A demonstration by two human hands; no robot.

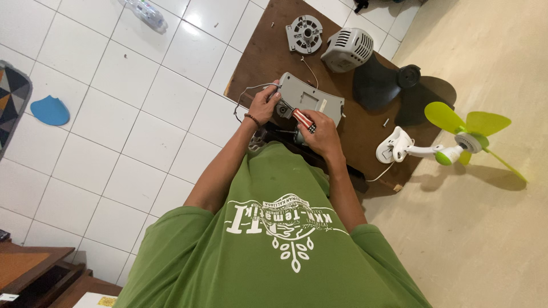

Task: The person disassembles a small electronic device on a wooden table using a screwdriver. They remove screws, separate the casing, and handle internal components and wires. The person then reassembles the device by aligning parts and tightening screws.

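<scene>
A grey plastic fan housing panel (311, 100) lies on a dark brown board (268, 57). My left hand (263, 106) grips the panel's near left corner, where a thin white wire (251, 90) loops out. My right hand (321, 132) is closed on a screwdriver with a red and black handle (303, 120), its tip pointing down at the panel's near edge. A dark bead bracelet circles my left wrist. My green shirt hides whatever lies below the hands.
On the board sit a round grey motor plate (305, 34), a vented grey motor cover (347, 49) and a dark fan base (381, 82). A white clip fan with lime-green blades (465, 134) lies on the beige floor. A blue piece (50, 110) and a plastic bottle (145, 12) rest on white tiles.
</scene>
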